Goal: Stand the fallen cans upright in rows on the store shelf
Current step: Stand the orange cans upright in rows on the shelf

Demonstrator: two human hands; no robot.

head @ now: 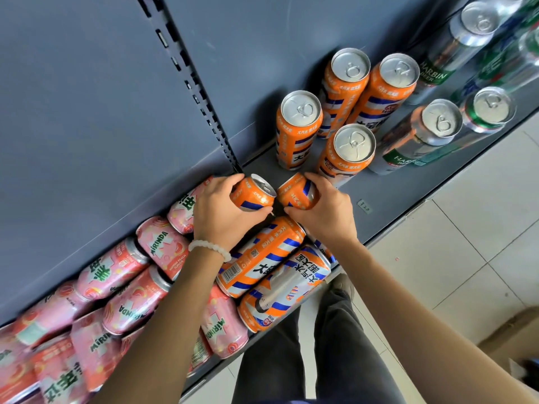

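The grey shelf carries fallen pink Mirinda cans, upright orange cans and silver-green Harbin Beer cans. Left hand and right hand each grip one orange can mid-shelf.

On the shelf, four upright cans stand in two rows at the far middle, with more upright cans to their right. Near of them, the left hand and right hand each grip one can, side by side. Just nearer lie two fallen cans, and a heap of fallen cans spreads left.
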